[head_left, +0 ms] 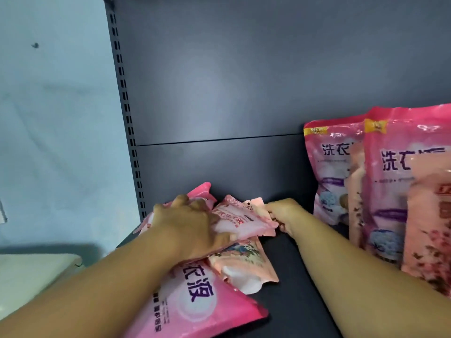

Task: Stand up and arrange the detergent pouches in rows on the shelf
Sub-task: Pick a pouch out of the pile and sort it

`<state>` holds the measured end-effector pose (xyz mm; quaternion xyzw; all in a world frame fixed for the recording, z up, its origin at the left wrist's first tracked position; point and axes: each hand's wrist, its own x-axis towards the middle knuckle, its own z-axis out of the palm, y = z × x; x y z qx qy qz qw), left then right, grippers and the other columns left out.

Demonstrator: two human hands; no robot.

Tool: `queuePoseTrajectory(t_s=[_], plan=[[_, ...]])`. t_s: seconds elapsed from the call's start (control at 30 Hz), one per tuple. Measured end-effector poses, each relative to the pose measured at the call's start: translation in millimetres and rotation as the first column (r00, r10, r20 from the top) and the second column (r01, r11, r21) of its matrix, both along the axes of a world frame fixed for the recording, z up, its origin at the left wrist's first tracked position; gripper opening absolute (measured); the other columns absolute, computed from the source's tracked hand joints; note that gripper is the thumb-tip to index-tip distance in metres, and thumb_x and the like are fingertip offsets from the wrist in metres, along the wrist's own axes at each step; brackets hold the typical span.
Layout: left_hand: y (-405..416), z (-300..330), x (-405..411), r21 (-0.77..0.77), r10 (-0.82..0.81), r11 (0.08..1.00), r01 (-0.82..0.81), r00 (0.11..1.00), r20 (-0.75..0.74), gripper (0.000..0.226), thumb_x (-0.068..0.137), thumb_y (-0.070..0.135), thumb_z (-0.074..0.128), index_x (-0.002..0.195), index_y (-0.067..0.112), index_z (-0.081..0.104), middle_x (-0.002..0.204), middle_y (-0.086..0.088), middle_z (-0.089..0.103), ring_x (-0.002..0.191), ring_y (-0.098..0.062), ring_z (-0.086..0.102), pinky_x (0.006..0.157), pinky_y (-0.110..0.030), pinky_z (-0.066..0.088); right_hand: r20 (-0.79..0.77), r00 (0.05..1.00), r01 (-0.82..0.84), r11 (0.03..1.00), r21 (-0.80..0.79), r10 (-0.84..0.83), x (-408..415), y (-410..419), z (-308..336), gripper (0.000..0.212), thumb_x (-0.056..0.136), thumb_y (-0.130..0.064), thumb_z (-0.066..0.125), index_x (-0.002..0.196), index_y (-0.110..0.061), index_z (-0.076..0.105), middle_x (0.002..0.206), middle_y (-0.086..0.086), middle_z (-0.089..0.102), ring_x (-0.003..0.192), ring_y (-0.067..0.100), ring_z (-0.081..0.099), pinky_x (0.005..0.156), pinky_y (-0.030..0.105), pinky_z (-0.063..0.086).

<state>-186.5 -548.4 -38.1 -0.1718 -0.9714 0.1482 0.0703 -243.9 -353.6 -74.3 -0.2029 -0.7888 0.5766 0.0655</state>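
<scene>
— Where are the pouches now?

— A loose heap lies flat at lower centre of the frame, on the dark shelf (300, 284); on top is a small pale pink pouch (240, 222), tilted; the left hand (192, 228) has its fingers curled over that pouch's near end, and the right hand (283, 215) pinches its far end, by the hang-hole tab.

— And under it?

— A large pink pouch (195, 298) with purple characters, lying flat and running off toward the bottom edge; beside it a peach flowered pouch (246, 267), also flat; another pink one (200, 191) pokes out behind the left hand.

— Any standing?

— At the right edge, yes; a tall pink pouch at the back (329, 172), another pink one in front (390, 181), and a peach pouch nearest (429, 228), overlapping one another.

— Behind all that?

— The grey back panel (244, 81); a slotted upright (127, 113) at upper left; a pale blue wall (56, 118) beyond it.
</scene>
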Motion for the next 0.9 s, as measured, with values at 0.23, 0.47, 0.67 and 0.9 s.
queuePoseTrajectory(t_s=[0.23, 0.47, 0.67, 0.9], plan=[[-9, -5, 0, 0.073, 0.049, 0.996, -0.053, 0.998, 0.046, 0.062, 0.083, 0.073, 0.016, 0.140, 0.048, 0.025, 0.152, 0.016, 0.015, 0.140, -0.021, 0.011, 0.104, -0.053, 0.028, -0.224, 0.963, 0.126, 0.984, -0.127, -0.152, 9, -2, 14, 0.028, 0.089, -0.012, 0.055, 0.062, -0.012, 0.049, 0.066, 0.005, 0.050, 0.061, 0.020, 0.048, 0.058, 0.027, 0.040], [-14, -8, -2, -0.040, 0.034, 0.999, -0.031, 0.997, 0.072, 0.070, 0.082, 0.076, 0.016, 0.141, 0.041, 0.027, 0.154, 0.010, 0.014, 0.141, -0.025, 0.008, 0.106, -0.056, 0.023, -0.592, 0.804, 0.118, 0.991, 0.064, -0.058, 69, -18, 77, 0.019, 0.094, -0.016, 0.050, 0.093, -0.008, 0.068, 0.066, 0.003, 0.058, 0.058, 0.015, 0.049, 0.055, 0.025, 0.039], [-14, 13, 5, 0.660, -0.167, 0.746, 0.087, 0.984, 0.060, 0.081, 0.077, 0.073, 0.022, 0.146, 0.030, 0.023, 0.153, 0.007, 0.025, 0.141, -0.017, 0.021, 0.115, -0.040, 0.012, -0.587, 0.779, 0.169, 0.827, 0.537, 0.222, 110, -28, 127, 0.025, 0.092, -0.022, 0.054, 0.092, -0.002, 0.070, 0.099, 0.024, 0.067, 0.071, 0.017, 0.049, 0.062, 0.026, 0.040], [-15, 48, 18, 0.977, -0.756, -0.017, -0.211, 0.643, 0.126, 0.027, 0.069, 0.029, 0.059, 0.089, 0.012, 0.068, 0.078, -0.007, 0.074, 0.066, -0.016, 0.071, 0.061, -0.028, 0.059, -0.583, 0.744, 0.036, 0.853, 0.521, 0.325, 126, -42, 132, 0.023, 0.090, -0.022, 0.057, 0.088, -0.002, 0.070, 0.075, 0.019, 0.064, 0.066, 0.017, 0.051, 0.063, 0.025, 0.042]])
